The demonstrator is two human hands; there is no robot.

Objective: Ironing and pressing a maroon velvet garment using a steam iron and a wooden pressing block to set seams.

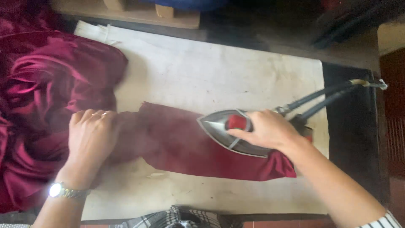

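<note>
A dark red satin garment (46,93) lies bunched at the left, with one flat strip of it (181,143) stretched rightward across a white padded ironing table (219,71). My left hand (90,137), a watch on its wrist, presses down on the cloth where the strip meets the bunched part. My right hand (263,128) grips the handle of a silver steam iron (230,128) with a red button, resting on the strip with its tip pointing left. Faint steam hangs over the cloth between my hands.
Two dark hoses (329,95) run from the iron's back to the upper right. A black edge (350,126) borders the table's right side. Wooden pieces (168,12) lie beyond the far edge. Checked cloth (168,217) shows at the near edge.
</note>
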